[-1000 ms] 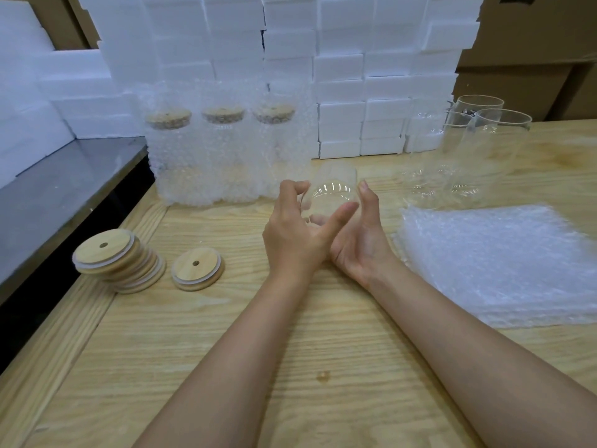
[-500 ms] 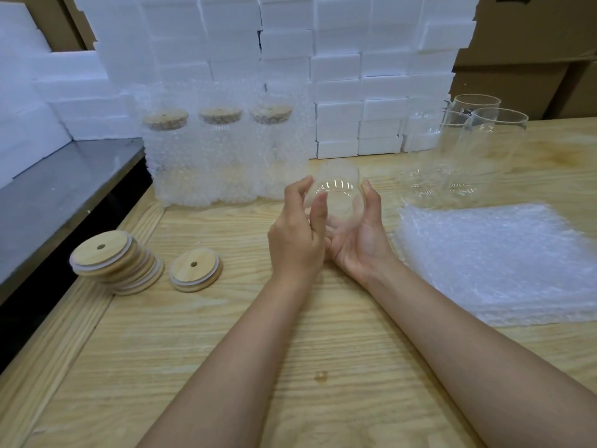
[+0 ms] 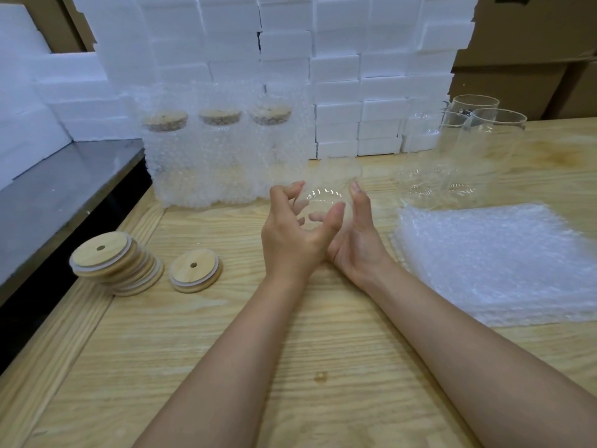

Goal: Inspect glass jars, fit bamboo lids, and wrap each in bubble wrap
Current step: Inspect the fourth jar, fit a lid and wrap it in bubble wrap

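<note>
The wooden table (image 3: 323, 350) carries everything. Bubble wrap sheets (image 3: 497, 263) lie at the right, ready for wrapping. Finished wrapped jars (image 3: 219, 156) stand at the upper middle, and bare jars (image 3: 468, 150) wait at the upper right. Lids (image 3: 116, 263) sit stacked at the left. In the middle, the left hand (image 3: 297, 240) and right hand (image 3: 358, 234) curl round one tipped glass jar (image 3: 326, 195), likely to check it.

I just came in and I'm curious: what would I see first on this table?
The left hand and right hand hold a clear glass jar over the wooden table. Behind stand three wrapped jars with wooden lids, before white foam blocks. A stack of lids lies at the left, bubble wrap sheets at the right.
</note>
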{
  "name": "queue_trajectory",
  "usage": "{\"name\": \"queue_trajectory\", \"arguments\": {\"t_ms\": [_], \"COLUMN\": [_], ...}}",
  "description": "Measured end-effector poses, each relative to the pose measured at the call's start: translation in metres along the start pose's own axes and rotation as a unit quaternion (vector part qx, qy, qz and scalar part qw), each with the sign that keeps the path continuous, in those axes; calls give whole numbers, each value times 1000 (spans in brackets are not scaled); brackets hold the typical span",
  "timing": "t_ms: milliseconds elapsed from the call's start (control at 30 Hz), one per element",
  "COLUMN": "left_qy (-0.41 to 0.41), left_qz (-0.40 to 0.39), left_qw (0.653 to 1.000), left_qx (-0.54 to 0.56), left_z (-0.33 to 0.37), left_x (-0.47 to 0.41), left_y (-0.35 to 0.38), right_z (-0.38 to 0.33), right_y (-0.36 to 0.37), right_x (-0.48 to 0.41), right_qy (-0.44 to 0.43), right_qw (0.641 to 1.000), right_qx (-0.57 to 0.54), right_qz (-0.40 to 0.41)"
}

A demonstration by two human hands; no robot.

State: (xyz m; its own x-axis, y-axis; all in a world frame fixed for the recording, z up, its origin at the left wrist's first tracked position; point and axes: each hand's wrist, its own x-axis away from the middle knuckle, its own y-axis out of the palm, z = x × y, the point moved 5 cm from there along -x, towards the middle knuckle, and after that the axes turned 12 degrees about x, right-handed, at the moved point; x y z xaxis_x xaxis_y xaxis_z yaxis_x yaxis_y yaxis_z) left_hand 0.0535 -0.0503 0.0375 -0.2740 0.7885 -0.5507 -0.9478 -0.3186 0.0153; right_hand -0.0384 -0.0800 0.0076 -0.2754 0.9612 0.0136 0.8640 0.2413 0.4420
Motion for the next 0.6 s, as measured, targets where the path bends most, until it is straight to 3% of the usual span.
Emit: {"name": "queue_trajectory", "arguments": {"t_ms": [267, 600], "left_qy": [57, 52], "left_qz": [46, -33], "left_qw": [997, 995], "left_qx": [18, 84], "left_z": [-1, -15], "left_x": [-8, -3], "left_y": [-6, 5], "right_z": [-1, -5], "right_y": [-1, -5], "right_x": [0, 4], "right_qy": [-23, -22], "right_qw": [999, 996], "right_qx": [-16, -81], "right_qz": [20, -1]}}
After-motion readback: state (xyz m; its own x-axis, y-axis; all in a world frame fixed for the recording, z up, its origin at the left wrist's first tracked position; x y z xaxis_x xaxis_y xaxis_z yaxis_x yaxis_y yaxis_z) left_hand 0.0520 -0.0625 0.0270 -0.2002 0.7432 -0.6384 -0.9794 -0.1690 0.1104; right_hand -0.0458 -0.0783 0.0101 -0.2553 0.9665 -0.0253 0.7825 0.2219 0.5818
